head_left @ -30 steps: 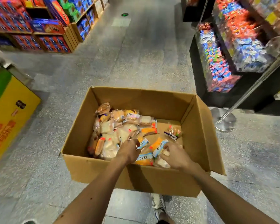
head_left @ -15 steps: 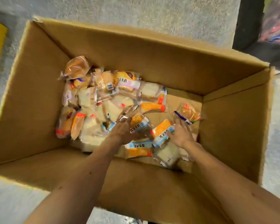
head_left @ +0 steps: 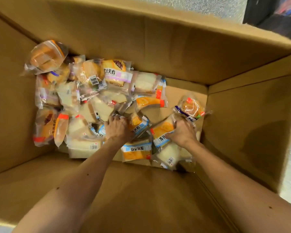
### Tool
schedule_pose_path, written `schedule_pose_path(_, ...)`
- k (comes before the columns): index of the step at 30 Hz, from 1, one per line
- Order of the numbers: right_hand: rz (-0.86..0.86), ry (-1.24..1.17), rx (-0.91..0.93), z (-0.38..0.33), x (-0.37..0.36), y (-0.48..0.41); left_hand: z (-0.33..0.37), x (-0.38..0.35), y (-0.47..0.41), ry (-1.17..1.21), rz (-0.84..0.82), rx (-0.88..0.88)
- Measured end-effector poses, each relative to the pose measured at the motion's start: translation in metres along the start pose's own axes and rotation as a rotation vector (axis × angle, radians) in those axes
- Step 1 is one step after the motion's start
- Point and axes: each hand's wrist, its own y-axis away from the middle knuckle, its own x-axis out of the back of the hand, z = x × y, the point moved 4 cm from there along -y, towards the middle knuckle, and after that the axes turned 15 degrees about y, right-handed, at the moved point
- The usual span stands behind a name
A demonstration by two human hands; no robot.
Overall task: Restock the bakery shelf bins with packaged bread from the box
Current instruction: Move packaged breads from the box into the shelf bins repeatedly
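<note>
Both arms now plunge deeper into the cardboard box; left hand clutches one bread packet, right hand a second packet, so a first load looks ready to lift.

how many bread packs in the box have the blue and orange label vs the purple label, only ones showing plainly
blue-and-orange label packs: 3
purple label packs: 2
total: 5
A blue sliver beside the left hand is too hidden to count.
</note>
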Motion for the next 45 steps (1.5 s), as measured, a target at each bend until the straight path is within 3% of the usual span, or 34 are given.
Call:
schedule_pose_path(5,-0.201,-0.001,-0.005,0.019,0.003,0.020,-0.003,0.018,0.008,0.268,-0.046,-0.068)
schedule_pose_path(7,-0.216,0.147,0.008,0.024,0.001,0.030,-0.002,0.026,0.015,0.322,-0.109,-0.074)
schedule_pose_path(9,-0.151,0.306,0.021,0.031,-0.004,0.036,0.000,0.031,0.019,0.308,-0.201,-0.112)
schedule_pose_path(12,-0.074,0.260,0.001,0.036,-0.008,0.032,0.003,0.036,0.024,0.255,-0.304,-0.180)
schedule_pose_path(18,-0.182,0.175,-0.014,0.044,-0.018,0.020,0.009,0.042,0.019,0.296,-0.518,-0.211)
schedule_pose_path(21,-0.210,0.204,-0.044,0.048,-0.015,0.021,0.018,0.027,0.024,0.103,-0.606,-0.209)
schedule_pose_path(25,-0.192,0.214,-0.088,0.049,-0.012,0.025,0.013,-0.017,0.026,-0.179,-0.444,-0.330)
schedule_pose_path(29,-0.281,0.262,-0.118,0.055,-0.016,0.026,0.009,-0.032,0.027,-0.194,-0.342,-0.411)
schedule_pose_path(35,-0.422,0.342,-0.073,0.047,-0.019,0.029,-0.005,-0.043,0.024,-0.130,-0.399,-0.256)
schedule_pose_path(42,-0.469,0.119,0.005,0.041,-0.012,0.054,0.004,-0.020,0.047,-0.293,-0.354,-0.390)
schedule_pose_path(45,-0.430,0.032,0.022,0.035,0.002,0.076,-0.006,0.013,0.066,-0.221,-0.353,-0.299)
